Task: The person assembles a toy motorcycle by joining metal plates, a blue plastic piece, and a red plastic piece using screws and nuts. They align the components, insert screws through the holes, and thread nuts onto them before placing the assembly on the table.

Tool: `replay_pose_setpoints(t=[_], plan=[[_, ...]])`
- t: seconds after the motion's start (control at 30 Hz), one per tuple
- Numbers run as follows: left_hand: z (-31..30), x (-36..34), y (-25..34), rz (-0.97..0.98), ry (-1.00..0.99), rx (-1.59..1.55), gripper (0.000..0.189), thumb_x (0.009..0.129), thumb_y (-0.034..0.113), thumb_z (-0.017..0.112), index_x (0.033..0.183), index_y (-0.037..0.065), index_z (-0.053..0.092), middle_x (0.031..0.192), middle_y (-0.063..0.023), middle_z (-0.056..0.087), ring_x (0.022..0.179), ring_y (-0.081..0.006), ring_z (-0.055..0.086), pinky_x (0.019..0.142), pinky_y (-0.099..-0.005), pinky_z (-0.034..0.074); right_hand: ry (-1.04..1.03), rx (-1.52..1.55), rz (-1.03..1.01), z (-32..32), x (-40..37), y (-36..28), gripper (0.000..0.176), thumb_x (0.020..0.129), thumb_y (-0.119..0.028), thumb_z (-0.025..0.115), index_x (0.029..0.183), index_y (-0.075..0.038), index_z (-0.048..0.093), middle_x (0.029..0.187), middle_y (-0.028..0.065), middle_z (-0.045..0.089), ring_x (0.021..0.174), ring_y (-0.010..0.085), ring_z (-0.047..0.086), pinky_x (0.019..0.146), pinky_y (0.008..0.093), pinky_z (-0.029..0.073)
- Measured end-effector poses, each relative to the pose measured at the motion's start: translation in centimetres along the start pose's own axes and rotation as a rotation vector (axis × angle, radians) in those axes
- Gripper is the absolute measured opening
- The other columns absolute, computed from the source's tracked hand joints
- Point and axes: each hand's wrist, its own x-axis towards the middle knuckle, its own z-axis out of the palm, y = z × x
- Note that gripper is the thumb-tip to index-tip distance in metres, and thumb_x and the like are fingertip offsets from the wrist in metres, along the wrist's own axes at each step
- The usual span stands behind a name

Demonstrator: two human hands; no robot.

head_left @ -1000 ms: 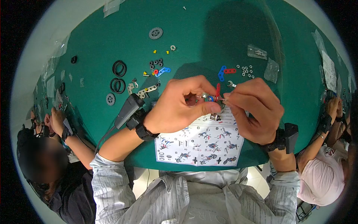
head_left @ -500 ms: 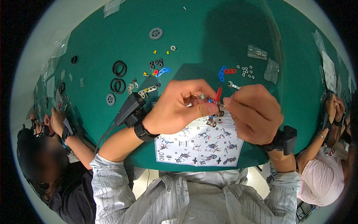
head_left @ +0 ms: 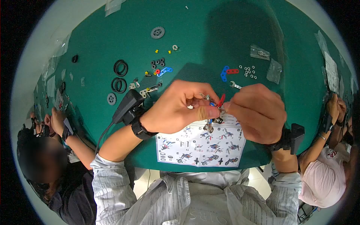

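Observation:
My left hand (head_left: 183, 107) pinches a small toy model assembly (head_left: 209, 127) of metal brackets with blue and red parts. A red strip (head_left: 222, 99) sticks up from it between the two hands. My right hand (head_left: 258, 112) is closed at the assembly's right side, its thumb and fingertip pressed together by a small metal piece I cannot make out. Below both hands lies a printed instruction sheet (head_left: 198, 150) with pictures of a motorcycle model. A small metal wrench (head_left: 235, 85) rests just beyond my right hand.
Loose nuts (head_left: 248, 72), a blue strip (head_left: 224, 74) and a red strip (head_left: 232, 71) lie at the back right. Black tyres (head_left: 120, 68), a grey wheel (head_left: 158, 32) and a blue bracket (head_left: 165, 72) are at the left and back. People sit on both sides.
The assembly has turned slightly in my left hand, its lower end shifting left, and the red strip leans further right. Both hands stay together.

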Motion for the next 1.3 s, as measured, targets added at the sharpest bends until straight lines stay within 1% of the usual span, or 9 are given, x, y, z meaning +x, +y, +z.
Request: replay_pose_setpoints(t=[0.27, 0.4, 0.67, 0.77, 0.87, 0.97, 1.17, 1.27, 1.3], plan=[[-0.3, 0.1, 0.3, -0.138, -0.103, -0.134, 0.019, 0.092, 0.013, 0.072, 0.101, -0.001, 0.065, 0.083, -0.0018, 0.069, 0.073, -0.0025, 0.056, 0.062, -0.0201, 0.042, -0.056, -0.098, -0.116, -0.6, 0.3, -0.2, 0.039, 0.05, -0.01, 0.065, 0.088, 0.0, 0.07, 0.085, 0.0068, 0.064, 0.067, 0.0224, 0.062, 0.053, 0.0297, 0.052], [0.1, 0.2, -0.8, 0.082, 0.008, -0.012, 0.017, 0.091, 0.013, 0.073, 0.1, 0.001, 0.065, 0.081, -0.0013, 0.068, 0.07, -0.0035, 0.056, 0.06, -0.0214, 0.042, -0.05, -0.024, -0.019, -0.3, -0.2, -0.1, 0.041, 0.052, -0.006, 0.069, 0.092, 0.001, 0.07, 0.084, 0.0079, 0.064, 0.065, 0.0234, 0.061, 0.051, 0.0309, 0.051], [0.3, 0.3, -0.8, 0.315, 0.199, 0.347, 0.018, 0.083, 0.011, 0.079, 0.09, 0.0, 0.067, 0.074, -0.0076, 0.064, 0.061, -0.0111, 0.057, 0.055, -0.0252, 0.043, 0.011, 0.165, 0.337, 0.4, -0.4, -2.0, 0.021, 0.07, 0.004, 0.076, 0.089, 0.001, 0.069, 0.073, 0.0118, 0.063, 0.057, 0.0246, 0.059, 0.048, 0.0319, 0.046], [0.1, 0.1, 0.0, 0.36, 0.2, 0.548, 0.016, 0.083, 0.01, 0.079, 0.089, 0.0, 0.068, 0.079, -0.011, 0.068, 0.068, -0.0165, 0.066, 0.061, -0.0263, 0.049, -0.008, 0.242, 0.472, 0.3, 0.1, -2.5, 0.013, 0.079, 0.0, 0.077, 0.089, 0.003, 0.069, 0.073, 0.0119, 0.064, 0.058, 0.0189, 0.062, 0.051, 0.0284, 0.049], [0.2, 0.1, 0.2, 0.482, 0.238, 0.662, 0.012, 0.079, 0.001, 0.073, 0.089, -0.001, 0.068, 0.079, -0.0134, 0.068, 0.067, -0.0225, 0.067, 0.061, -0.0294, 0.05, 0.094, 0.714, 0.917, 1.1, -0.3, -3.5, 0.012, 0.086, -0.004, 0.075, 0.092, 0.004, 0.067, 0.075, 0.0114, 0.066, 0.065, 0.0151, 0.067, 0.056, 0.0257, 0.055], [-0.1, 0.8, -0.8, 0.753, 0.274, 0.773, 0.016, 0.074, -0.007, 0.068, 0.09, -0.002, 0.067, 0.081, -0.0139, 0.069, 0.068, -0.0271, 0.067, 0.061, -0.0325, 0.052, 0.12, 1.109, 1.119, 1.4, -0.6, -3.1, 0.013, 0.094, -0.007, 0.068, 0.094, 0.005, 0.063, 0.078, 0.0105, 0.067, 0.073, 0.0143, 0.07, 0.061, 0.0265, 0.06], [-0.2, 0.8, -0.6, 0.787, 0.33, 0.896, 0.022, 0.069, -0.009, 0.065, 0.09, -0.002, 0.066, 0.078, -0.013, 0.065, 0.066, -0.0297, 0.064, 0.057, -0.0361, 0.051, 0.053, 1.285, 1.207, 0.3, 0.4, -1.8, 0.01, 0.097, -0.006, 0.061, 0.097, 0.004, 0.061, 0.089, 0.014, 0.07, 0.075, 0.0159, 0.07, 0.064, 0.0278, 0.061], [0.1, 0.4, -0.1, 0.578, 0.347, 0.866, 0.019, 0.073, -0.001, 0.078, 0.09, 0.002, 0.07, 0.08, -0.0112, 0.07, 0.064, -0.0236, 0.065, 0.057, -0.0302, 0.049, 0.181, 1.044, 1.079, 1.1, -0.2, -2.1, 0.008, 0.096, -0.004, 0.062, 0.1, 0.003, 0.063, 0.091, 0.015, 0.071, 0.077, 0.0173, 0.07, 0.067, 0.0274, 0.059], [0.1, 0.4, -0.1, 0.55, 0.367, 0.835, 0.019, 0.073, 0.002, 0.08, 0.09, 0.002, 0.07, 0.079, -0.0104, 0.07, 0.063, -0.0223, 0.064, 0.057, -0.0294, 0.048, 0.101, 0.836, 0.95, 0.9, -0.3, -1.9, 0.008, 0.095, -0.003, 0.062, 0.1, 0.002, 0.064, 0.091, 0.0146, 0.071, 0.077, 0.0182, 0.07, 0.068, 0.0282, 0.058]])
